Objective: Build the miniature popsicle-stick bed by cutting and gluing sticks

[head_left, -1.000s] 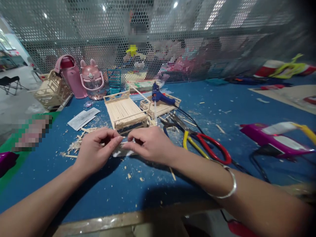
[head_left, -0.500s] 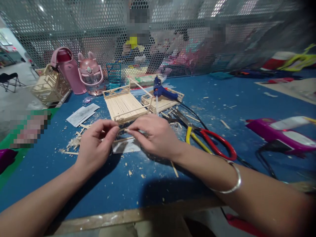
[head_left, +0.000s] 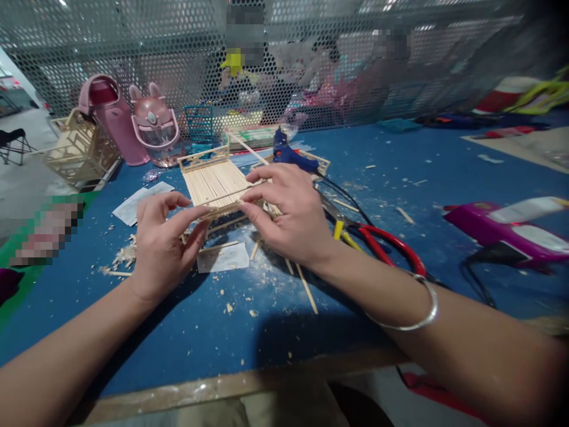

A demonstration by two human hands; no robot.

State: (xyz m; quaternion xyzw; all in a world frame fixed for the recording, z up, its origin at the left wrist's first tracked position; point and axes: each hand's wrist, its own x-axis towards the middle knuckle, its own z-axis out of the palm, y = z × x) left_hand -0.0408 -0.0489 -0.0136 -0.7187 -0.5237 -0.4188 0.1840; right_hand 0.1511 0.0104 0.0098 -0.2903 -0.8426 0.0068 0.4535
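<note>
A small model built of thin wooden sticks (head_left: 216,181), with a slatted floor and low railings, lies ahead of me on the blue table. My left hand (head_left: 166,237) pinches its near railing at the left end, thumb and forefinger closed. At the right part of the same railing is my right hand (head_left: 288,213), its thumb and fingertips pressed on the sticks. Exactly what sits between the fingertips is partly hidden. Behind my right hand rests a blue glue gun (head_left: 296,159). A slip of white paper (head_left: 224,259) lies below the model.
Red-handled scissors (head_left: 415,255) and a yellow-handled tool (head_left: 338,229) lie beside my right forearm. Farther right is a purple-and-white tool (head_left: 484,231) with a cord. Pink bottles (head_left: 116,127) stand back left, near another stick model (head_left: 73,148). Stick scraps litter the table; perforated metal (head_left: 178,53) rises behind.
Both hands have moved up and forward onto the model's near railing. Before, they were pinching close together in front of it, over the paper; now they are farther apart.
</note>
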